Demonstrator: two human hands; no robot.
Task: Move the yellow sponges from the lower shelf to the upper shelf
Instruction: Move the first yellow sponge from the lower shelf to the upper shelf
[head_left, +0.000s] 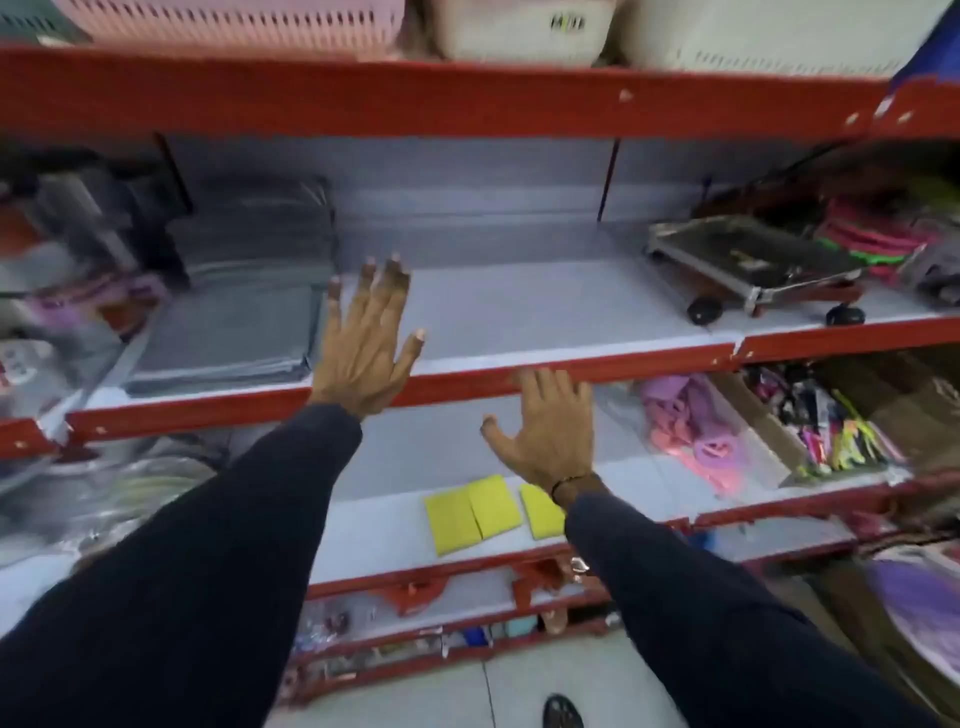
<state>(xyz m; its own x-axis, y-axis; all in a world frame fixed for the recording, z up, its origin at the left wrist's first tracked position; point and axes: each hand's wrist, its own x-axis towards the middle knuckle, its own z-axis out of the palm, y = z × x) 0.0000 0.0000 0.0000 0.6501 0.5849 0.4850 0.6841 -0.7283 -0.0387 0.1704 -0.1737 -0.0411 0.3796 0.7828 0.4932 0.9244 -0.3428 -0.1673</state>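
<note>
Three flat yellow sponges lie side by side near the front of the lower shelf (395, 530): the left sponge (449, 522), the middle sponge (496, 504), and the right sponge (540, 512), partly hidden by my right wrist. My right hand (550, 431) is open, fingers spread, above and behind the sponges, just under the upper shelf's red front edge. My left hand (371, 343) is open, fingers spread, reaching over the upper shelf (545, 306) and holding nothing. Both arms wear dark sleeves.
On the upper shelf, folded grey cloths (234, 322) lie to the left and a small wheeled trolley (753, 270) stands to the right. Pink and purple packaged goods (691, 426) sit right of the sponges. Baskets (234, 21) line the top shelf.
</note>
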